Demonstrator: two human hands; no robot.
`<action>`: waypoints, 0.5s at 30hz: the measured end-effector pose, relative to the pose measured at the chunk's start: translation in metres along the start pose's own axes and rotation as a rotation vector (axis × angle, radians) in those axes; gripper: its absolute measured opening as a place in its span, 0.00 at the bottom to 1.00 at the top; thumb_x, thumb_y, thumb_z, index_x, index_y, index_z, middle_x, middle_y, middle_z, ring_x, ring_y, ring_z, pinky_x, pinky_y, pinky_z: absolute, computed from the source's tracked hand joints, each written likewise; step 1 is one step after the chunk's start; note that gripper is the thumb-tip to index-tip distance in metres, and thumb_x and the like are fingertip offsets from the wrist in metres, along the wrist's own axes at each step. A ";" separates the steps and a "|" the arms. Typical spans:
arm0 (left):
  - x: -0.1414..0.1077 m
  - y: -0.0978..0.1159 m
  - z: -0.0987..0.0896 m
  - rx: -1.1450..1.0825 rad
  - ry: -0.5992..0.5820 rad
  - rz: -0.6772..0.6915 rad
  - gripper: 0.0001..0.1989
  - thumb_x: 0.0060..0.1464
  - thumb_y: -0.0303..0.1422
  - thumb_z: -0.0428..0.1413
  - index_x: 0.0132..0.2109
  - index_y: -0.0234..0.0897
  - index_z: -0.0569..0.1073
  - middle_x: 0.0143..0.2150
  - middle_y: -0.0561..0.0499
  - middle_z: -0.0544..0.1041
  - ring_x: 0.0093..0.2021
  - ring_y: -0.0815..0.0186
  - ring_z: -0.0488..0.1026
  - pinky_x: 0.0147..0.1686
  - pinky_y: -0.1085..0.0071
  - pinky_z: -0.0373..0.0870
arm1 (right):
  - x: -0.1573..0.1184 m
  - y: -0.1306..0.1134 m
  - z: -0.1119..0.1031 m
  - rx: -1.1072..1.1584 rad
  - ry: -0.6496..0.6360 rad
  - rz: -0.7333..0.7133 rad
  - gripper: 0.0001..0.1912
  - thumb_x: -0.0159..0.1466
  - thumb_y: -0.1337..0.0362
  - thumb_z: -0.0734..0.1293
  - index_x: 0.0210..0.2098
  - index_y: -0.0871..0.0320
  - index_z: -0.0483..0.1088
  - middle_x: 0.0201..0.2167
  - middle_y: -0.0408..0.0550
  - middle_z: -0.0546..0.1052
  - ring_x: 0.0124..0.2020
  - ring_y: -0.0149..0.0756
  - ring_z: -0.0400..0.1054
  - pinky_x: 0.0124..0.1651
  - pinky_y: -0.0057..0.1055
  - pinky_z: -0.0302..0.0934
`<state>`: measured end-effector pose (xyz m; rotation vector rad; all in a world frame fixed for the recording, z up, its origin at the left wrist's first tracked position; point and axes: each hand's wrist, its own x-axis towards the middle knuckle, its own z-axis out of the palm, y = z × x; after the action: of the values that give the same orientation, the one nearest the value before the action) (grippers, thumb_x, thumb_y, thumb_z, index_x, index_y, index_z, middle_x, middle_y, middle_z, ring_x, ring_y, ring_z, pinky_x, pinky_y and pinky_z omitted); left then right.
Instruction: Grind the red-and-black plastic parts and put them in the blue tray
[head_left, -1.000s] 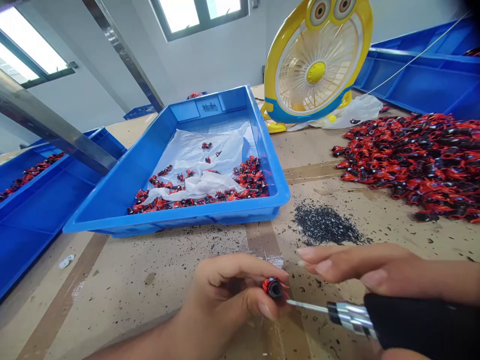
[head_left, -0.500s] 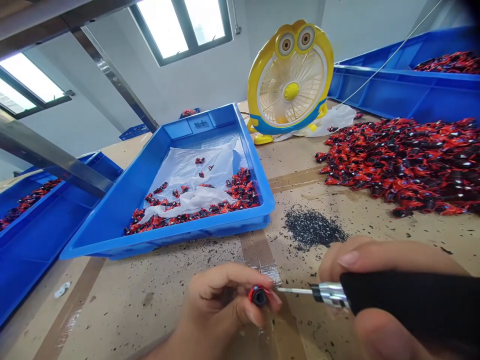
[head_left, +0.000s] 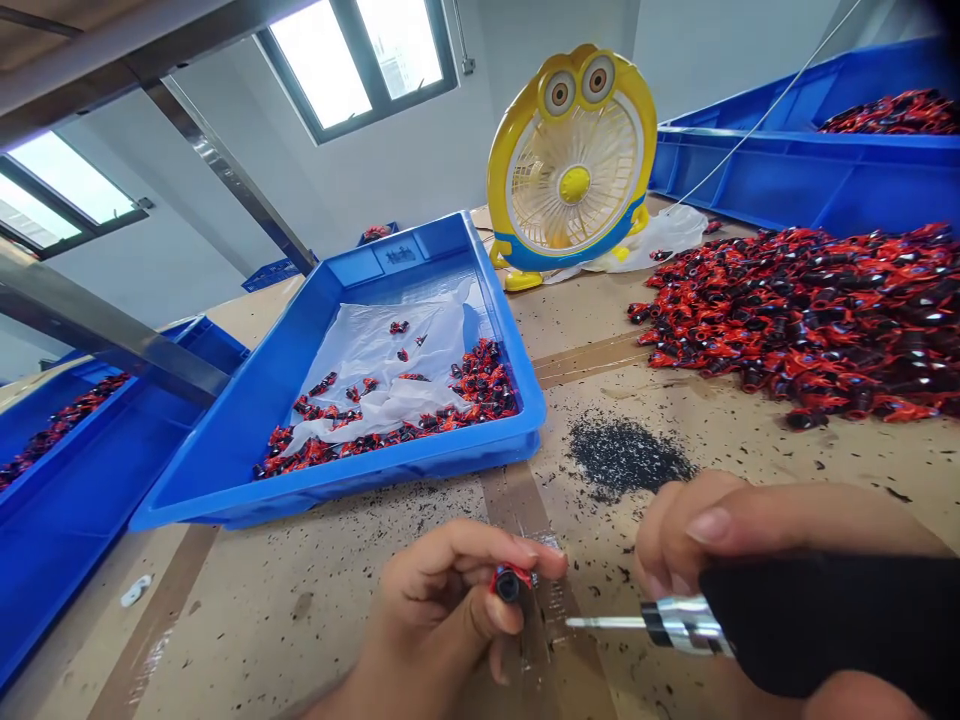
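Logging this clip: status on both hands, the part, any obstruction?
Left hand holding red-black part. Right hand gripping black tool. Tool tip apart from part, nothing visible between.

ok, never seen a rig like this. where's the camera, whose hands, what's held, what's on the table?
There is no robot: these are one person's bare hands, seen by a camera worn on the head, looking forward and down. The left hand pinches a small red-and-black part. The right hand holds a black-handled tool, its metal shaft pointing toward that part without touching it. On the brown surface stand a blue tray, holding a white sheet and similar parts, and a yellow fan. A big pile of such parts and scattered black bits lie there too.
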<state>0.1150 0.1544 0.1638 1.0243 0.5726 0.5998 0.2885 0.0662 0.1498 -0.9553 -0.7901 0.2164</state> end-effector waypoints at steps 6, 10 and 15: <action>0.000 -0.005 -0.006 -0.015 -0.058 0.025 0.06 0.61 0.34 0.71 0.46 0.43 0.86 0.49 0.44 0.90 0.24 0.78 0.73 0.26 0.84 0.74 | 0.002 -0.001 0.003 0.012 -0.009 0.016 0.20 0.71 0.41 0.69 0.39 0.50 0.78 0.27 0.44 0.74 0.25 0.38 0.70 0.24 0.35 0.62; 0.001 0.001 0.000 0.094 0.021 0.082 0.08 0.56 0.28 0.74 0.42 0.41 0.85 0.42 0.48 0.90 0.28 0.76 0.78 0.31 0.84 0.76 | 0.000 0.001 -0.005 0.004 -0.051 0.023 0.20 0.70 0.41 0.70 0.40 0.50 0.78 0.30 0.46 0.75 0.28 0.40 0.71 0.25 0.35 0.61; 0.005 0.005 0.001 0.249 0.086 0.213 0.10 0.54 0.22 0.73 0.39 0.40 0.84 0.35 0.51 0.89 0.31 0.72 0.83 0.34 0.83 0.79 | -0.003 0.003 -0.007 0.029 -0.085 0.023 0.19 0.68 0.42 0.72 0.46 0.50 0.78 0.33 0.46 0.74 0.27 0.38 0.67 0.25 0.36 0.59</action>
<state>0.1183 0.1593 0.1679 1.3096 0.6291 0.7769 0.2916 0.0618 0.1433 -0.9325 -0.8520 0.2894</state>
